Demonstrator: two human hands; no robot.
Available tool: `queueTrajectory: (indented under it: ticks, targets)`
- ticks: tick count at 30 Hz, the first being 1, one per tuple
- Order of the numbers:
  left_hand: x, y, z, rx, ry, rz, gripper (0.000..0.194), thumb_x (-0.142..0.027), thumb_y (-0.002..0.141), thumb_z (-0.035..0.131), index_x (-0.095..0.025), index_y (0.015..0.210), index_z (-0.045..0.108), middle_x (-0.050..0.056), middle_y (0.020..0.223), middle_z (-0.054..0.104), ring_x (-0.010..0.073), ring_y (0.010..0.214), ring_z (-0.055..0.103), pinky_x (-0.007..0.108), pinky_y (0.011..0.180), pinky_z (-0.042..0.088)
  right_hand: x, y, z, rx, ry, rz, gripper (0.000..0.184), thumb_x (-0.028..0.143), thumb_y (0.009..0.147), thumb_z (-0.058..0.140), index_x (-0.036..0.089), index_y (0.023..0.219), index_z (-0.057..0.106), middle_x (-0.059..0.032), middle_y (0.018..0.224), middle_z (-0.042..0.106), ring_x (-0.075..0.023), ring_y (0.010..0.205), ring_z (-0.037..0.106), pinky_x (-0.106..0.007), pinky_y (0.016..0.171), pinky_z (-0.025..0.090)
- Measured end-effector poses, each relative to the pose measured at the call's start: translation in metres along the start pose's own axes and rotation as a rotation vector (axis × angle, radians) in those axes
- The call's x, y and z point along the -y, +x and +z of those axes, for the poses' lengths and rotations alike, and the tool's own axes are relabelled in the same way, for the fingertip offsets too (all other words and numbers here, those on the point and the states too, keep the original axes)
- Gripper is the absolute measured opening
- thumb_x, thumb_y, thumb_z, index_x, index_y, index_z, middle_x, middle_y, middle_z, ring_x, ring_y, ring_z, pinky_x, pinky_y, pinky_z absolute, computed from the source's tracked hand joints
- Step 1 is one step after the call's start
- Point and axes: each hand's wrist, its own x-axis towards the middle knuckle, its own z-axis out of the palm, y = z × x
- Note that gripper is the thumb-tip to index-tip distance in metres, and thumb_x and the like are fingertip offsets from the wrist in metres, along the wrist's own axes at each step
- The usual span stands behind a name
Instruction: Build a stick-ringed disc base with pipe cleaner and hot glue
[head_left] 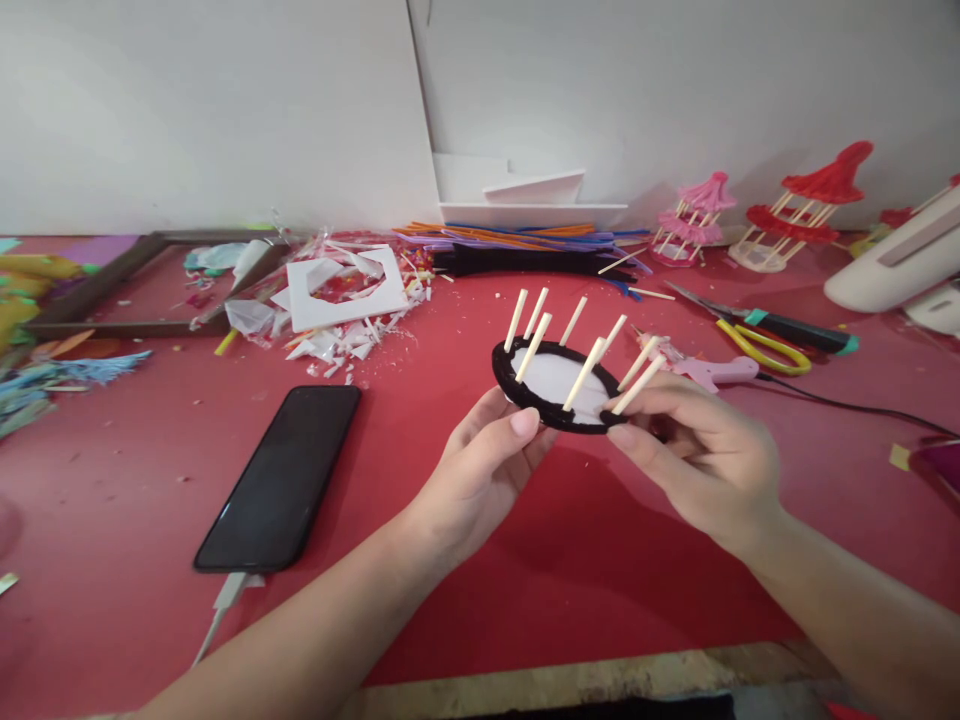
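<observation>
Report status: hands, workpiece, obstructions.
Left hand and right hand gripping black-rimmed white disc above red tabletop. Pale sticks standing around its rim. Pink glue gun close beyond right hand; smartphone off left.

Wall (210,110): moderately bright, palest left of the disc (555,376)
Desk (427,400): soft dark shadow below the disc, hazy sheen farther left
Detail: slightly soft, small scraps smeary
Edges: wide-angle stretching, shapes leaning right of the disc

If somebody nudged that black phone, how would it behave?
The phone looks like one stiff slab. Lying flat, it would probably slide rather than tip. The pale cable plugged into its end might trail or tug.
</observation>
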Motion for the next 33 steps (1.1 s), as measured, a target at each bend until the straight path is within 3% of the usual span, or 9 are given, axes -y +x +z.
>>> queueTrajectory:
  ticks: [8, 15, 19, 24, 33]
  targets:
    - [0.0008, 0.0046, -0.0019, -0.084, -0.033, 0.057, 0.024, -0.030, 0.072, 0.082, -0.020, 0.089, 0.068, 0.003, 0.099, 0.071, 0.0167, 0.100, 0.067, 0.030, 0.097, 0.051, -0.0049, 0.0027, -0.0002, -0.063, -0.041, -0.027, 0.004, 0.021, 0.086, 0.068, 0.024, 0.089, 0.069, -0.0016, 0.083, 0.066, -0.0128, 0.068, 0.059, -0.024, 0.050, 0.047]
    - [-0.0017, -0.0007, -0.0022, -0.099, 0.124, 0.191, 0.016, -0.034, 0.079, 0.077, -0.020, 0.083, 0.070, -0.002, 0.079, 0.065, 0.0106, 0.076, 0.065, 0.024, 0.080, 0.054, -0.0089, 0.0042, -0.0038, -0.086, -0.125, -0.091, 0.006, 0.021, 0.085, 0.069, 0.025, 0.090, 0.068, -0.0017, 0.082, 0.065, -0.0135, 0.067, 0.059, -0.025, 0.050, 0.048]
    - [-0.0011, -0.0037, -0.0032, -0.118, 0.260, 0.184, 0.018, -0.036, 0.080, 0.077, -0.019, 0.079, 0.070, -0.002, 0.075, 0.066, 0.0094, 0.072, 0.064, 0.023, 0.078, 0.054, -0.0067, 0.0048, -0.0054, -0.044, -0.259, -0.190, 0.010, 0.017, 0.085, 0.069, 0.023, 0.093, 0.068, -0.0003, 0.078, 0.063, -0.0108, 0.062, 0.057, -0.021, 0.045, 0.044]
    - [-0.0012, -0.0027, -0.0031, -0.142, 0.257, 0.163, 0.018, -0.034, 0.082, 0.074, -0.019, 0.077, 0.067, -0.003, 0.069, 0.065, 0.0090, 0.068, 0.063, 0.024, 0.076, 0.055, -0.0039, 0.0080, -0.0058, -0.034, -0.360, -0.316, 0.011, 0.015, 0.085, 0.068, 0.023, 0.093, 0.068, -0.0009, 0.077, 0.067, -0.0114, 0.063, 0.061, -0.022, 0.050, 0.050]
    - [-0.0025, 0.0000, -0.0027, -0.150, 0.289, 0.163, 0.015, -0.032, 0.085, 0.069, -0.019, 0.078, 0.066, -0.002, 0.073, 0.062, 0.0095, 0.068, 0.060, 0.024, 0.074, 0.054, -0.0081, 0.0077, -0.0070, -0.083, -0.345, -0.255, 0.009, 0.016, 0.086, 0.068, 0.023, 0.091, 0.067, -0.0007, 0.076, 0.064, -0.0106, 0.061, 0.059, -0.021, 0.043, 0.045]
